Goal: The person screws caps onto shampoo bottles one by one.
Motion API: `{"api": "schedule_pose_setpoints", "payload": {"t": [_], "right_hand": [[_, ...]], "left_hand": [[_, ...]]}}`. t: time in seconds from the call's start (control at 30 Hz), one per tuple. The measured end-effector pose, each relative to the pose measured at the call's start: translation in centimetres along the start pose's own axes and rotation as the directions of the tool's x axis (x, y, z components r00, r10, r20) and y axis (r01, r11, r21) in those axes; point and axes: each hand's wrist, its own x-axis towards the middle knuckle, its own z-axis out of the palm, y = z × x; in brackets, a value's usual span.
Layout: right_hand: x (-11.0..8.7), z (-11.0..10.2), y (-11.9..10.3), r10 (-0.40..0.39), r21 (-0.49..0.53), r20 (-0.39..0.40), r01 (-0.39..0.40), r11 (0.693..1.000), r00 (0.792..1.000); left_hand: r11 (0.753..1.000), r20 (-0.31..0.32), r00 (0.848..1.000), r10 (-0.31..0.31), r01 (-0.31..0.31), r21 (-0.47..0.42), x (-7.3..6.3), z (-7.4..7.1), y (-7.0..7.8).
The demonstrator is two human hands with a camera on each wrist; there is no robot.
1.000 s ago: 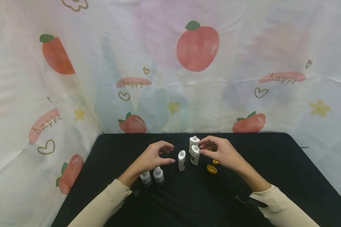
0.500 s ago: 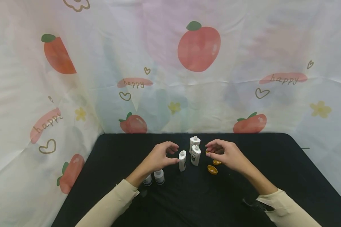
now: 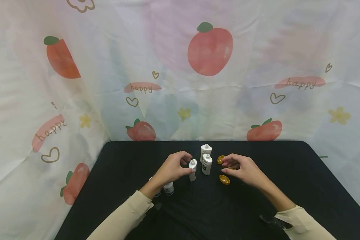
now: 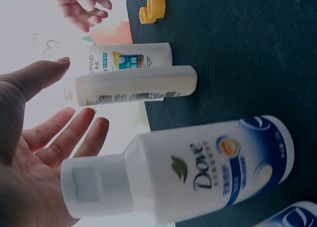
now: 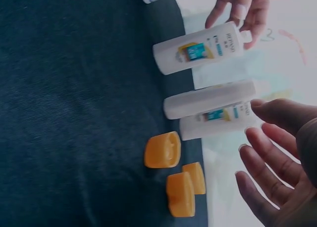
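My left hand (image 3: 174,168) is at the top of the nearest uncapped white bottle (image 3: 193,173), thumb and fingers spread on either side. In the left wrist view, a gap shows between the fingers and that bottle (image 4: 138,85). Two more uncapped white bottles, one in front (image 3: 207,165) and one behind (image 3: 205,149), stand upright to its right. Just above the yellow caps, my right hand (image 3: 243,168) holds nothing, its fingers loosely bent. One cap (image 3: 224,180) lies in front, another (image 3: 220,159) behind; the third is partly hidden by the hand.
Two white-and-blue Dove bottles stand left of centre, partly covered by my left forearm; one (image 4: 213,167) looms large in the left wrist view. The black-covered table (image 3: 288,173) ends at a printed curtain (image 3: 168,66) behind and at the sides.
My left hand has moved right, up to the nearest white bottle. My right hand has drawn away from the bottles, to the right and slightly nearer, over the caps.
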Motion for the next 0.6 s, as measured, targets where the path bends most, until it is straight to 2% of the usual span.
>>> {"api": "schedule_pose_setpoints", "payload": {"t": [0.33,0.6], "right_hand": [[-0.8,1.2,2.2,0.013,0.013,0.014,-0.013,1.0,1.0],[-1.3,1.8,2.9,0.029,-0.035,0.027,-0.028,0.999,0.999]], "left_hand": [[0.997,-0.04,0.997,-0.069,0.07,0.019,0.0,0.8,0.0],[0.994,-0.079,0.994,-0.08,0.086,0.072,0.0,1.2,0.3]]}}
